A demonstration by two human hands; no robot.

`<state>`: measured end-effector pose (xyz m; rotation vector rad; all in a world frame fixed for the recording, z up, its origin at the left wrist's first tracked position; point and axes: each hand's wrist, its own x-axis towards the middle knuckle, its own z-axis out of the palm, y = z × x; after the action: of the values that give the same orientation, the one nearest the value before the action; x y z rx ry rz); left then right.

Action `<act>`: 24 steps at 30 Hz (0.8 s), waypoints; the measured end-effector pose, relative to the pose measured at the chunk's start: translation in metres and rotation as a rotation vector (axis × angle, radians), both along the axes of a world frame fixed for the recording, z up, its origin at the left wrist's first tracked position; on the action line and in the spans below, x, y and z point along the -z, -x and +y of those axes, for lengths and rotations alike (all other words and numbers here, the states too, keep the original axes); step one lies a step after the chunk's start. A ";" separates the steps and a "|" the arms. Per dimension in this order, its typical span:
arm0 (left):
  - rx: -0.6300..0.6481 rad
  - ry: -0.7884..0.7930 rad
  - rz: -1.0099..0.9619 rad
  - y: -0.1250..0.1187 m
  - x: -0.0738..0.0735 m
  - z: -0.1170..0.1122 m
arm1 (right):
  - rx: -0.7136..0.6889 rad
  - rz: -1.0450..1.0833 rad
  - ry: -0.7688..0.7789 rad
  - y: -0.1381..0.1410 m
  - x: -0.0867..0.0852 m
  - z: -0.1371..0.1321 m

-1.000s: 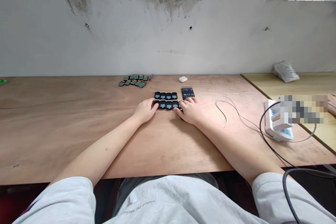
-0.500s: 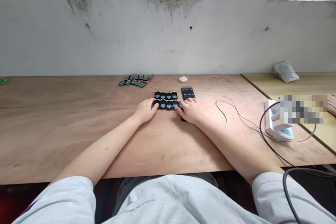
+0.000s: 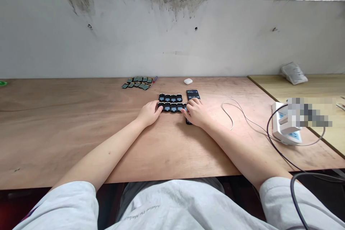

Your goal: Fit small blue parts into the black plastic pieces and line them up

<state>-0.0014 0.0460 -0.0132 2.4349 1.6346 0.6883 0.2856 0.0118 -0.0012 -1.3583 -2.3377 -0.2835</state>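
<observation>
Two rows of small black modules (image 3: 170, 102) with blue-grey screens lie side by side on the wooden table (image 3: 81, 122). My left hand (image 3: 149, 113) rests at the left end of the near row, its fingers curled against the end module. My right hand (image 3: 196, 113) lies at the right end of the near row, fingers bent down over the last modules, with another dark piece (image 3: 188, 122) showing under its palm. Just behind my right hand lies a black phone (image 3: 193, 94) showing a running timer.
A cluster of green-grey flat parts (image 3: 137, 83) and a red-tipped pen (image 3: 155, 78) lie further back left. A white earbud case (image 3: 188, 81) sits near the wall. To the right are a white cable (image 3: 231, 113), a white power strip (image 3: 285, 129) with black cords, and a lighter adjoining table (image 3: 304, 86).
My right hand has shifted slightly left and toward me along the near row, uncovering more of the dark piece under the palm. My left hand has stayed put.
</observation>
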 end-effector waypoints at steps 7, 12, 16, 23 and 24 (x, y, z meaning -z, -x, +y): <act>0.182 -0.223 0.108 -0.013 -0.006 -0.026 | -0.344 -0.007 0.077 0.000 0.001 -0.002; 0.502 -0.099 0.156 -0.029 -0.008 -0.054 | -0.504 0.060 0.188 0.008 -0.001 -0.009; 0.439 -0.074 0.153 -0.035 -0.009 -0.063 | -0.583 0.127 0.255 0.011 0.001 -0.011; 0.449 -0.111 0.101 -0.031 -0.004 -0.053 | -0.570 0.161 0.226 0.011 0.008 -0.009; 0.439 -0.129 0.088 -0.028 -0.003 -0.050 | -0.559 0.175 0.206 0.010 0.008 -0.009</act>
<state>0.0264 -0.0035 -0.0098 2.8137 1.0425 0.6363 0.2751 0.0031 -0.0096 -0.7188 -2.5227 0.2389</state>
